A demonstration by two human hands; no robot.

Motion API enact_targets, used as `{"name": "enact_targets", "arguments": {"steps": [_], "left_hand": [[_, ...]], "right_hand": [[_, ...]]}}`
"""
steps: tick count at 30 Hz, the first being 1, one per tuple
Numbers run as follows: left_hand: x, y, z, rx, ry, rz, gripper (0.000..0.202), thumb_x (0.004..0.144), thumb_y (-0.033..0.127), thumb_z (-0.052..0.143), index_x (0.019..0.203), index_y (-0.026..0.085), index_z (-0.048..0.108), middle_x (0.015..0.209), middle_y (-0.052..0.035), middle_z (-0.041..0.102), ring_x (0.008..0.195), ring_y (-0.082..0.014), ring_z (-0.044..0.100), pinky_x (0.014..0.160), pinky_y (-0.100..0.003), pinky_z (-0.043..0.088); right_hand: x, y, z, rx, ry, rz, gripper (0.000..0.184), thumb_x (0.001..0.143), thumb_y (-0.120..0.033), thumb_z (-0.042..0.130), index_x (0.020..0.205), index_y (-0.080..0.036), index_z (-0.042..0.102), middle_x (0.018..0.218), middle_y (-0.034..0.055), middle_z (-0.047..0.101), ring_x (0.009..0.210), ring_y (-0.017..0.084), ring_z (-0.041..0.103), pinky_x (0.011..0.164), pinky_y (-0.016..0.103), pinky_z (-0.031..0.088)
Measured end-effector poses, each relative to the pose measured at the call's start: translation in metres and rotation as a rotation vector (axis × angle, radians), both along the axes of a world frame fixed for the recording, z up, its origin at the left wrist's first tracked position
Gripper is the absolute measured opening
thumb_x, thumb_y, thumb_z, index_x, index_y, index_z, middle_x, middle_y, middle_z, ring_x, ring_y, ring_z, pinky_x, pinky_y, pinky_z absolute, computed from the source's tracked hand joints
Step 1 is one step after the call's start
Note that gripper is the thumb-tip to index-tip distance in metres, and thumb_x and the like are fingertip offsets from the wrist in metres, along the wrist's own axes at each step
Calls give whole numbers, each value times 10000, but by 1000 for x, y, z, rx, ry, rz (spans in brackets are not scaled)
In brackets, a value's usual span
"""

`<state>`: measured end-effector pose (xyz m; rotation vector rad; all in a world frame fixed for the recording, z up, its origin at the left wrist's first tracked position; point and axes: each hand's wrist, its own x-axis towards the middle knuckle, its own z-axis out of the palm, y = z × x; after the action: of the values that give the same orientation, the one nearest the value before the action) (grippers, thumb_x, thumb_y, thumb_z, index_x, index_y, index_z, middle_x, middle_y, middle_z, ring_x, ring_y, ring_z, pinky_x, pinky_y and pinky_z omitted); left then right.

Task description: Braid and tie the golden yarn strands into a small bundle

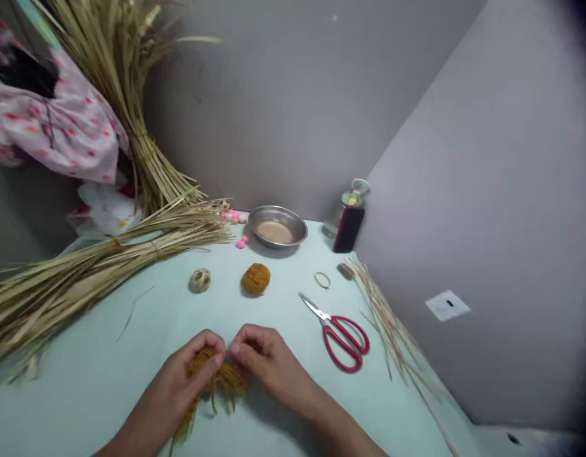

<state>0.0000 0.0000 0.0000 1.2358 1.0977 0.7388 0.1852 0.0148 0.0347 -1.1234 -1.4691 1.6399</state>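
Both of my hands meet low on the pale green table, pinching a loose tuft of mustard-yellow yarn strands. My left hand curls its fingers around the top of the tuft. My right hand pinches the same spot from the right, fingertips touching the left hand's. Loose yarn ends trail down under my left hand toward the near edge. A ball of the same mustard yarn lies farther back on the table.
Red-handled scissors lie to the right. A small beige twine ball, a ring, a metal bowl, a jar and a dark phone stand behind. Straw bundles cover the left; thin straws line the right wall.
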Motion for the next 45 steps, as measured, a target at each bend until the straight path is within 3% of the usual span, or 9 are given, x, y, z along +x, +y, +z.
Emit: {"name": "enact_targets", "arguments": {"steps": [16,24,29,33,41,43,45], "left_hand": [[7,0,16,-29,-21,-14,266,904,506,529,829,253,558,724,52,465,663,-158,452,620,-246,382],[6,2,6,-3,40,-37,285,906,494,515,777,240,519,670,63,393,623,-155,370,581,-257,308],[6,3,-1,-31,-18,-28,298,924,489,493,755,243,489,645,70,413,598,-148,397,567,-250,323],[6,1,2,-33,-61,56,294,927,492,499,770,244,503,684,65,436,637,-146,431,598,-238,369],[9,-3,9,-96,-168,89,289,923,510,509,803,248,539,670,67,490,545,-120,399,516,-223,376],[9,-3,12,-110,-161,108,281,927,521,496,853,255,548,756,52,574,526,-108,390,503,-224,373],[10,-4,15,-109,-151,139,274,926,517,500,853,256,536,1016,20,643,538,-95,416,517,-232,398]], "right_hand": [[1,1,1,-78,40,-20,228,814,-350,670,779,-128,629,661,-21,518,601,94,408,577,242,297],[1,0,-1,-119,51,4,237,769,-354,716,772,-125,652,660,-21,533,598,91,414,584,243,303],[0,-2,4,-164,32,26,156,714,-242,723,751,-126,627,616,-46,501,551,68,374,541,221,281],[-1,-3,5,-144,4,24,48,707,-151,628,742,-133,602,618,-49,499,547,65,377,543,215,296],[-1,-3,-1,-104,30,9,46,734,-179,599,733,-146,566,626,-51,459,563,73,353,535,219,270],[-1,-2,-1,-98,44,7,59,731,-172,599,714,-151,547,625,-53,455,563,72,348,538,218,271],[-2,-2,-1,-90,57,10,45,722,-158,593,714,-152,549,628,-49,471,563,73,360,545,216,285]]}}
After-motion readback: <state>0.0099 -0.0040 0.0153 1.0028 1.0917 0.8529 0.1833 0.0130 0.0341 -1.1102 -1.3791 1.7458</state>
